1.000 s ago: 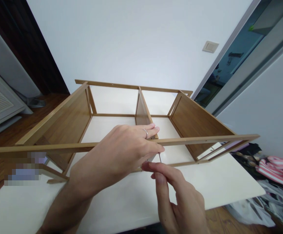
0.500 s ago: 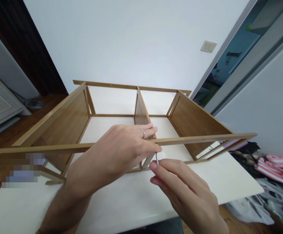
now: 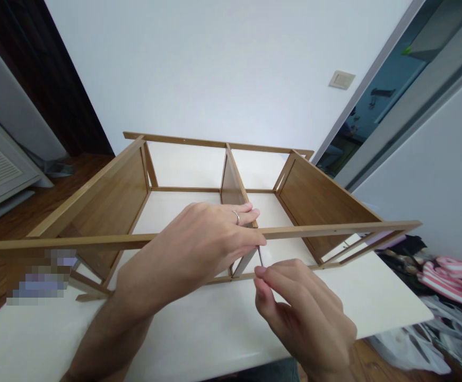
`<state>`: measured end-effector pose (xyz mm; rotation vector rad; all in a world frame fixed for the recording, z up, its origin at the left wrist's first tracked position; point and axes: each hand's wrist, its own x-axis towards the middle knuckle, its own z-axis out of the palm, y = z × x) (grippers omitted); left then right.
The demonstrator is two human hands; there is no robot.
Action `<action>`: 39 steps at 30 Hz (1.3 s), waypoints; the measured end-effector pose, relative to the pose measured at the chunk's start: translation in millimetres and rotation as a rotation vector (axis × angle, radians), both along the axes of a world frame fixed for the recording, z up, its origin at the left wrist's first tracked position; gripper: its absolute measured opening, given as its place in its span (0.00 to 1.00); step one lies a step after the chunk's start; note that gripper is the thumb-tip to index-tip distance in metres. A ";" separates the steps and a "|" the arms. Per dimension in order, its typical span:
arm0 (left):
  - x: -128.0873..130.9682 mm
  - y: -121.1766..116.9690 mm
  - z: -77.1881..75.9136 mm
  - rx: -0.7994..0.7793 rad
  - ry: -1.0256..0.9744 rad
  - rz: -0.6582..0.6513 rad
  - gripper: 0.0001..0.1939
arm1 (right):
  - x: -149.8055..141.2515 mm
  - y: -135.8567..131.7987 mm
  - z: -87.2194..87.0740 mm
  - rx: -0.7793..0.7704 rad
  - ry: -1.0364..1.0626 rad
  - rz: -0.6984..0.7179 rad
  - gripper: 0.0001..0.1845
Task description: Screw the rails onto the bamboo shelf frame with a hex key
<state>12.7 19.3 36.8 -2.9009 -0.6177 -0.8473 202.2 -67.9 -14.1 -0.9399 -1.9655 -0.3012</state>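
Observation:
A wooden shelf unit lies on its side on a white table. My left hand, with a ring on one finger, is closed over its near rail where the middle board meets it. The left thumb and fingertips press around that joint. Just below, my right hand pinches the end of a thin metal hex key between thumb and forefinger. The key's upper end reaches the rail beside my left fingertip; its tip is hidden there.
The white table carries the frame, with a white wall behind it. To the right, clothes and plastic bags lie on the floor beyond the table edge. A louvred cabinet stands at left.
My right hand has moved slightly right and down and turned, its fingers curling more. The hex key now leans the other way. My left hand keeps its place on the rail.

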 end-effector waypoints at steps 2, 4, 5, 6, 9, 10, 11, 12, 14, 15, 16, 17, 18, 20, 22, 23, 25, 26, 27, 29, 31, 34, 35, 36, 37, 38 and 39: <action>0.1 0.0 -0.6 -0.007 0.005 0.001 0.10 | -3.5 1.3 0.7 -0.012 0.038 -0.015 0.15; 0.1 0.1 -1.3 -0.009 0.004 -0.001 0.10 | -5.6 1.7 0.2 -0.019 0.059 -0.027 0.19; 0.1 0.2 -1.6 -0.008 0.003 0.001 0.10 | -6.1 1.4 -0.2 -0.012 0.061 -0.031 0.21; 0.1 0.3 -1.9 -0.004 0.001 0.005 0.10 | -6.4 0.8 -0.7 -0.003 0.057 -0.036 0.22; 0.3 0.3 -2.5 0.002 0.003 0.014 0.09 | -8.4 -3.8 -1.2 0.000 0.049 -0.058 0.22; 0.4 0.2 -2.5 0.004 0.004 0.017 0.09 | -10.0 -6.2 -1.0 -0.019 0.067 -0.076 0.22; 0.5 0.0 -2.4 0.007 0.002 0.019 0.09 | -12.0 -8.9 -0.6 -0.047 0.096 -0.097 0.21; 0.7 -0.3 -2.1 0.008 0.002 0.021 0.09 | -14.4 -11.8 -0.3 -0.084 0.136 -0.118 0.20; 0.8 -1.0 -1.3 0.005 0.004 0.027 0.09 | -19.0 -17.2 -0.1 -0.175 0.241 -0.127 0.19; 0.9 -1.3 -0.9 0.001 0.008 0.030 0.10 | -20.6 -19.3 -0.2 -0.223 0.296 -0.107 0.18; 1.1 -1.7 -0.4 -0.001 0.009 0.032 0.10 | -21.3 -20.9 -0.5 -0.263 0.348 -0.073 0.17; 1.2 -2.1 0.0 -0.002 0.010 0.034 0.10 | -21.1 -21.9 -0.7 -0.306 0.388 -0.033 0.16; 1.4 -2.4 0.4 -0.004 0.012 0.036 0.10 | -19.9 -22.1 -0.9 -0.350 0.414 0.010 0.15; 1.9 -2.9 1.0 -0.005 0.014 0.040 0.10 | -15.3 -21.0 -0.7 -0.434 0.427 0.094 0.13; 2.4 -3.2 1.2 -0.007 0.015 0.039 0.11 | -9.9 -18.7 0.3 -0.505 0.420 0.176 0.12; 2.6 -3.3 1.2 -0.007 0.014 0.039 0.11 | -7.9 -17.8 1.1 -0.527 0.422 0.213 0.12; 2.9 -3.4 1.1 -0.008 0.006 0.038 0.11 | -6.0 -16.9 2.8 -0.548 0.457 0.254 0.13; 2.9 -3.4 0.9 -0.011 0.003 0.038 0.11 | -6.3 -17.2 3.6 -0.561 0.483 0.256 0.13; 2.9 -3.4 0.7 -0.014 0.001 0.039 0.10 | -7.3 -17.7 4.2 -0.575 0.508 0.253 0.13; 2.6 -3.3 0.2 -0.021 -0.002 0.040 0.10 | -10.4 -18.9 4.8 -0.617 0.546 0.245 0.13; 2.2 -2.9 -0.2 -0.025 0.002 0.038 0.09 | -13.8 -19.5 4.0 -0.639 0.570 0.248 0.13; 1.7 -2.0 -0.3 -0.012 0.016 0.034 0.10 | -17.8 -18.6 1.0 -0.638 0.615 0.238 0.13; 1.6 -1.9 0.0 -0.004 0.022 0.032 0.11 | -18.6 -18.3 0.1 -0.635 0.636 0.234 0.12; 1.6 -1.9 0.4 0.002 0.026 0.032 0.11 | -19.2 -18.1 -0.7 -0.633 0.655 0.236 0.12; 1.7 -2.0 1.0 0.002 0.031 0.035 0.11 | -19.4 -18.0 -1.1 -0.628 0.667 0.240 0.11; 1.8 -2.2 1.7 0.000 0.036 0.038 0.11 | -19.3 -18.0 -1.2 -0.621 0.669 0.249 0.11; 2.0 -2.5 2.4 -0.004 0.041 0.040 0.10 | -18.9 -17.8 -1.3 -0.612 0.660 0.259 0.12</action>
